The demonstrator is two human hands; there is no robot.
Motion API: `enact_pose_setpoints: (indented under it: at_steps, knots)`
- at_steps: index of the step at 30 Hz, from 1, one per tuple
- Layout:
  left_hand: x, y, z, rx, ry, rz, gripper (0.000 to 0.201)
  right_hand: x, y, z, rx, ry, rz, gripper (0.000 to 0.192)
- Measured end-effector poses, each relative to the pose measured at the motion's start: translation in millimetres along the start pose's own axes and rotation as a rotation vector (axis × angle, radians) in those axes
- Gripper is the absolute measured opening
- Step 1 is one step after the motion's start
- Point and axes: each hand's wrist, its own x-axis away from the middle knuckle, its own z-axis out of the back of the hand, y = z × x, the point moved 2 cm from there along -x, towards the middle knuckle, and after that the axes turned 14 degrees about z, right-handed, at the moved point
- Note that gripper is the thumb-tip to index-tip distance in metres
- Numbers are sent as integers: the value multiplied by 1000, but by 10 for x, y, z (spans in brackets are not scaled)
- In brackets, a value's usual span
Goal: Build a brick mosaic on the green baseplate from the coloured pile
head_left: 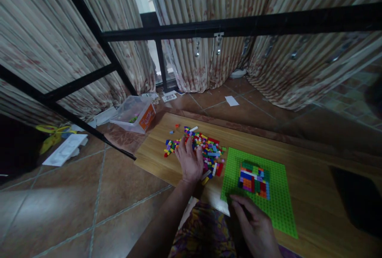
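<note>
My left hand (189,161) lies palm down, fingers spread, on a heap of small coloured bricks (205,149) on a low wooden board (298,158). To the right of the heap lies a green baseplate (279,200) with a block of mixed-colour bricks (254,179) built on it. My right hand (255,224) rests at the near left corner of the baseplate, fingers curled at its edge; whether it holds a brick is hidden.
A clear plastic box with an orange label (135,115) lies on the tiled floor beyond the board's left end. Black metal frame bars (98,77) cross the view. Curtains hang behind. A white tray (64,149) and scraps of paper lie on the floor.
</note>
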Motion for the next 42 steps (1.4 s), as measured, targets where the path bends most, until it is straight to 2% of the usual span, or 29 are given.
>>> enact_pose_setpoints:
  at_steps: [3,6,9,11,16,20,22,23,25,29,31,33,35,37,42]
  knots:
    - [-320,-106,49,19,31,-51,42,-39,-75,7,13,15,101,24]
    - [-844,-272,65,-91,-12,-34,42,-98,-192,1,-12,16,192,21]
    - [-1355,-415,10,-286,-153,-17,44,-144,-291,-29,-42,-13,203,20]
    - [-1580,-468,-51,-318,-231,-36,40,-155,-335,-59,-66,-55,170,21]
    - [-1755,-497,-180,-383,-370,-73,21,-128,-386,-99,-132,-108,98,23]
    - [-1755,-392,-81,-385,-374,-92,18,-89,-393,-69,-160,-84,70,24]
    - [-1671,-279,39,-344,-341,-89,20,-71,-387,-46,-172,-64,64,24]
    - [-1583,-214,109,-235,-326,-64,19,-62,-381,-35,-175,-52,59,24]
    - [-1277,-79,215,-53,-392,-61,20,-50,-364,-17,-169,-23,39,23]
    - [-308,132,257,99,-625,-127,23,-57,-327,30,-129,51,-9,23]
    - [151,215,198,309,-840,-54,23,-74,-315,74,-111,82,-12,24]
    - [450,311,121,396,-939,11,18,-87,-303,133,-97,108,-11,25]
    - [580,426,33,418,-979,33,12,-84,-284,199,-92,132,-17,25]
    - [592,542,-58,422,-984,23,9,-58,-254,261,-90,154,-29,26]
    - [542,720,-277,380,-903,-78,10,75,-161,364,-73,212,-78,23]
